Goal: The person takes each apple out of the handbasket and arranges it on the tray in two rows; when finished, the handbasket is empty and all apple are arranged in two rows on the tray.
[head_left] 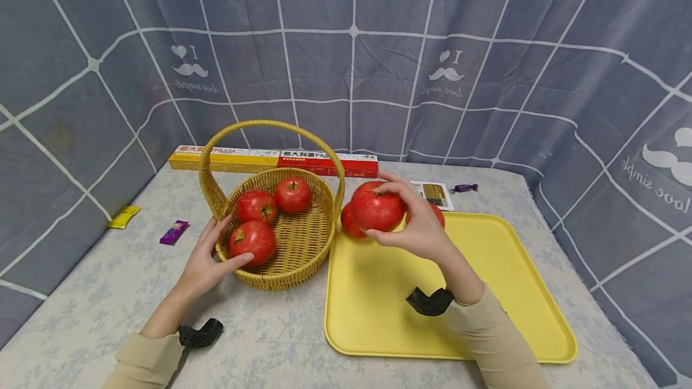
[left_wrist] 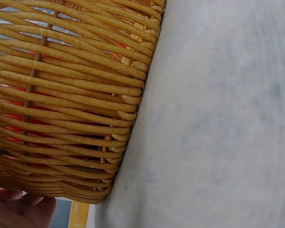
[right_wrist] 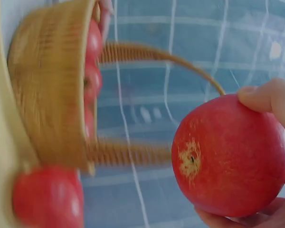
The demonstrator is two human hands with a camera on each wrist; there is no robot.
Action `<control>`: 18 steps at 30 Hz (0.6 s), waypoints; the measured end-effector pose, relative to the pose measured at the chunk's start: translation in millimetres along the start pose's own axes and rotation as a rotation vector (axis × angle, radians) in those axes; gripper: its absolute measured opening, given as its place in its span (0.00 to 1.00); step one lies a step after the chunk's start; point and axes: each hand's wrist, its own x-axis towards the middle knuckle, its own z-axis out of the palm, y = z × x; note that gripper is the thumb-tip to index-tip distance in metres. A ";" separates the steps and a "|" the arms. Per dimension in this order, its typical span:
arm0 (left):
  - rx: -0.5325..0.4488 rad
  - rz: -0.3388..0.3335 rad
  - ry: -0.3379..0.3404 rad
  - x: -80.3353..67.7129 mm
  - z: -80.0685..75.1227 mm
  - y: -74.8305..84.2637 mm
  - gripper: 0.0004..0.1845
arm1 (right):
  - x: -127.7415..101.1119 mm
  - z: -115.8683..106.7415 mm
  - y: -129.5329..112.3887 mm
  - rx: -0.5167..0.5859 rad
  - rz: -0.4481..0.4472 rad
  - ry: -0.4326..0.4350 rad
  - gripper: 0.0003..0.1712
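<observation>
My right hand (head_left: pixel 418 224) grips a red apple (head_left: pixel 377 206) above the left end of the yellow tray (head_left: pixel 389 317). In the right wrist view the thumb and fingers curl round this apple (right_wrist: pixel 228 156), its blossom end showing. At the wicker basket (head_left: pixel 303 257), my left hand (head_left: pixel 208 260) holds the left rim, thumb over the inside and fingers along the outside. Three red apples lie in the basket, the nearest apple (head_left: pixel 253 243) close to the left thumb. Two more apples sit on the tray's far edge, one apple (head_left: pixel 351 222) partly behind the held one.
Behind the basket lie a yellow pasta box (head_left: pixel 227 161) and a red pasta box (head_left: pixel 335 165). A purple candy (head_left: pixel 174 232) and a yellow packet (head_left: pixel 124 217) are at left. A dark wrapped candy (head_left: pixel 464 188) and a white card (head_left: pixel 439 195) lie beyond the tray.
</observation>
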 end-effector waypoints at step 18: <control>0.010 0.009 -0.004 -0.2 0.1 -0.1 0.49 | -40.1 -106.9 89.2 -0.311 0.369 0.387 0.48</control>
